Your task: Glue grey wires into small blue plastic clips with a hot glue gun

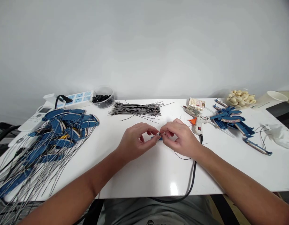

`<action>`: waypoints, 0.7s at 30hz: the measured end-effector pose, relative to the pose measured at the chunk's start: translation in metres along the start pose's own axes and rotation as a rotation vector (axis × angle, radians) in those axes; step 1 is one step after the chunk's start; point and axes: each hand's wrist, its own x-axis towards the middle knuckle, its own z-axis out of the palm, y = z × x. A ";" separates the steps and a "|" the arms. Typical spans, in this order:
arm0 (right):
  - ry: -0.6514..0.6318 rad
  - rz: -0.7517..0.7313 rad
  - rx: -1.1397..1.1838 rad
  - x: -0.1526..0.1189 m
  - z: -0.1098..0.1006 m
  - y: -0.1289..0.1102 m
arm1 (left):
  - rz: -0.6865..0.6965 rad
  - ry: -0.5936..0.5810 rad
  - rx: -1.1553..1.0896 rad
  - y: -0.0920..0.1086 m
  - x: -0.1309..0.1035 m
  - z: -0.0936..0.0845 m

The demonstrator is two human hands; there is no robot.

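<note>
One small blue piece sits at our dial's centre, between our fingertips over the white table. From 9 o'clock our left hand pinches it between thumb and forefinger; from 3 o'clock our right hand nips a thin dark wire beside it, though our fingers partly hide where the two meet. Farther out, we see a bundle of wires at 11, a glue gun between 2 and 3, and wired blue parts heaped at 9.
</note>
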 end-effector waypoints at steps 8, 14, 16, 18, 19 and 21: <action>0.068 -0.071 -0.069 0.002 -0.005 0.000 | -0.027 0.016 -0.047 0.000 0.002 -0.001; 0.089 -0.099 -0.097 0.002 -0.004 0.001 | 0.038 0.044 -0.058 0.001 0.002 -0.002; 0.101 -0.112 -0.102 0.002 -0.004 0.001 | 0.040 0.056 -0.058 0.001 0.002 -0.001; 0.112 -0.121 -0.110 0.003 -0.004 0.001 | 0.041 0.071 -0.056 0.002 0.002 -0.001; 0.116 -0.122 -0.111 0.003 -0.004 0.000 | 0.046 0.075 -0.055 0.001 0.002 -0.001; 0.118 -0.117 -0.104 0.003 -0.004 0.000 | 0.067 0.079 -0.052 0.001 0.002 0.000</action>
